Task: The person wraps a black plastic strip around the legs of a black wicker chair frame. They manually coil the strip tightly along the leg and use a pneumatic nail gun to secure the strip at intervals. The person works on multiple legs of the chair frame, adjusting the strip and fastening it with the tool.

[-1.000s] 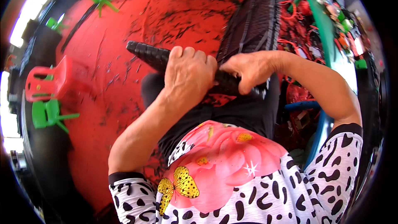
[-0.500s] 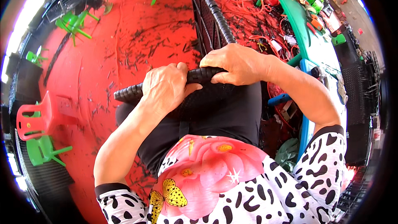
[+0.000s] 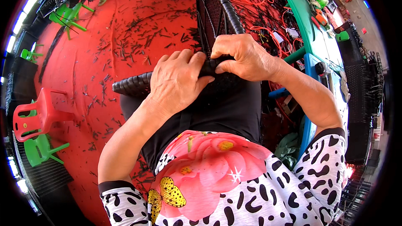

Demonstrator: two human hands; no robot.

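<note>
Across my lap rests a dark woven frame, its edge wrapped in black strip. One long side of it runs away from me toward the top of the view. My left hand grips the near wrapped edge, fingers over the top and thumb on my side. Close beside it, my right hand pinches the same edge near the corner, thumb and forefinger pressed around it. The two hands almost touch, and they hide the stretch of edge between them. Whether a loose strip end lies under the fingers I cannot tell.
Short dark scraps litter the red floor. A red plastic chair and small green stools stand left. At right, a green table carries tools and clutter; a blue-edged surface stands nearer. Orange cords tangle behind the frame.
My left hand has slid right along the wrapped edge, and my right hand has shifted slightly right and up. The hands are now closer together, both still gripping.
</note>
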